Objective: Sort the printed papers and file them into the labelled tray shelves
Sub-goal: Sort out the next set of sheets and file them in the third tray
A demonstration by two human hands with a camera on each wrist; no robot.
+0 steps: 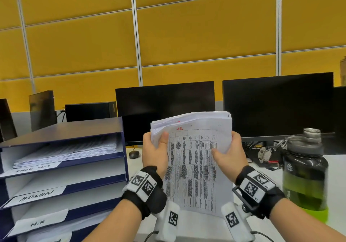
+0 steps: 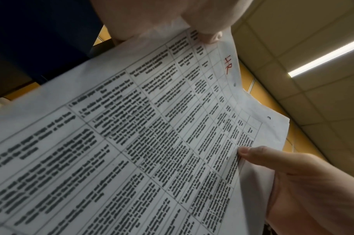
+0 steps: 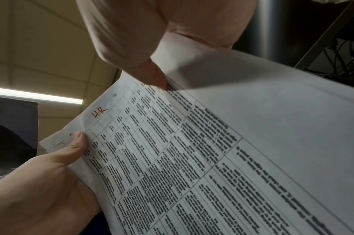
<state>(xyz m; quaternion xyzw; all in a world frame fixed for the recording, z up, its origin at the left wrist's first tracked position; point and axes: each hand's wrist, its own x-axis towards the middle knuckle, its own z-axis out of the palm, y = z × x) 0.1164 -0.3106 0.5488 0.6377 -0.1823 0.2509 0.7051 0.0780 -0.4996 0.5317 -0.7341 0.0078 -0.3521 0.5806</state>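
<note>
I hold a thick stack of printed papers (image 1: 192, 166) upright over the desk, its lower edge near the desk. The front sheet is a printed table with "HR" (image 1: 179, 128) written in red at the top. My left hand (image 1: 155, 148) grips the stack's left edge, thumb on the front sheet (image 2: 132, 143). My right hand (image 1: 229, 153) grips the right edge, thumb pressing the front sheet (image 3: 192, 159). The blue tray shelves (image 1: 123, 148) stand to the left, labelled "task list" (image 1: 35, 167), "ADMIN" (image 1: 36, 196) and "H.R" (image 1: 38, 223). Papers (image 1: 71, 152) lie in the top shelf.
A dark and green water bottle (image 1: 305, 176) stands close on the right. Two black monitors (image 1: 164, 110) (image 1: 277, 107) stand behind the papers. A mouse (image 1: 134, 154) lies beside the trays, and a watch with cables (image 1: 265, 153) lies under the right monitor.
</note>
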